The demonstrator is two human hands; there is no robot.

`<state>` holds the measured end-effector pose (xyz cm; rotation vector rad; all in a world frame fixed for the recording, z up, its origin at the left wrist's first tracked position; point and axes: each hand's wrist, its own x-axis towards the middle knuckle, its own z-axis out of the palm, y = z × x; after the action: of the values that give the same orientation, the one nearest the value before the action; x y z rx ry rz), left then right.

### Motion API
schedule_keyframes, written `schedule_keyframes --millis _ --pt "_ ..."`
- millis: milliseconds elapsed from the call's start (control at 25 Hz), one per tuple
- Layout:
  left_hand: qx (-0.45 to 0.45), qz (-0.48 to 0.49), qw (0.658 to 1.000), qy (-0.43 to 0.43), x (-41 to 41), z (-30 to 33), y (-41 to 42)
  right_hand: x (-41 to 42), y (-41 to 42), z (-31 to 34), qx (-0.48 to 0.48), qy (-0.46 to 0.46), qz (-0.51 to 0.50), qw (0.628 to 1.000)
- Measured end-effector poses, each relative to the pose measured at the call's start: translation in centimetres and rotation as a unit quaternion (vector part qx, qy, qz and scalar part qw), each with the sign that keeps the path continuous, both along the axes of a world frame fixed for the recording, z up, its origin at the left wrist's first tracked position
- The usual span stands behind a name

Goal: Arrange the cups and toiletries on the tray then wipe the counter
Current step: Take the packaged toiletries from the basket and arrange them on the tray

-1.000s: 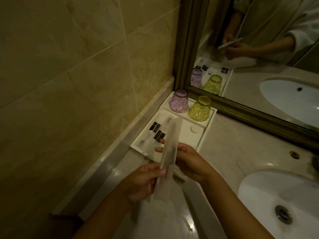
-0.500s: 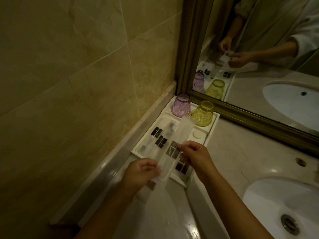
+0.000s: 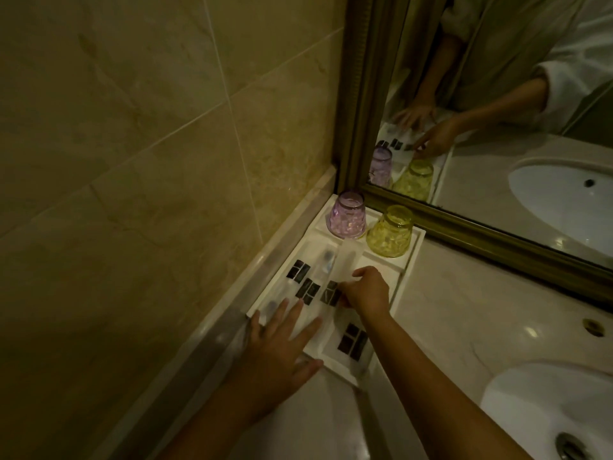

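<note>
A white tray (image 3: 416, 250) sits in the counter corner by the wall and mirror. At its far end stand a purple cup (image 3: 346, 214) and a yellow cup (image 3: 391, 235), both upside down. Several clear toiletry packets with dark labels lie side by side in the tray. My right hand (image 3: 365, 292) has its fingers curled on the long clear packet (image 3: 345, 260) lying in the tray's middle. My left hand (image 3: 278, 346) lies flat with spread fingers on the packets at the tray's near left end. Another labelled packet (image 3: 353, 340) lies at the near right.
A white sink basin (image 3: 547, 403) is set in the marble counter (image 3: 447, 310) at the right. A gold-framed mirror (image 3: 497, 247) runs along the back, a tiled wall (image 3: 149, 161) along the left. A small hole (image 3: 593, 327) sits in the counter behind the basin.
The long clear packet, held up in both hands a second ago, now lies in the tray. My left hand has let go of it and spread flat over the near packets.
</note>
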<state>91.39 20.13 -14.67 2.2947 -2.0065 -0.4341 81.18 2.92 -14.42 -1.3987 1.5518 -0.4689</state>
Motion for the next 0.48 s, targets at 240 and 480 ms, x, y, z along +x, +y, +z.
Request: schedule_keyframes --millis 240,480 --pt "0.045 -0.012 0.995 -0.094 0.7 -0.5 -0.1 -0.6 1.2 -0.9 -0.205 0.223 0.162 0.939" --pt "0.031 0.022 0.995 -0.096 0.6 0.4 0.3 -2.6 2.1 -2.9 -0.284 0.324 0.352 0.831"
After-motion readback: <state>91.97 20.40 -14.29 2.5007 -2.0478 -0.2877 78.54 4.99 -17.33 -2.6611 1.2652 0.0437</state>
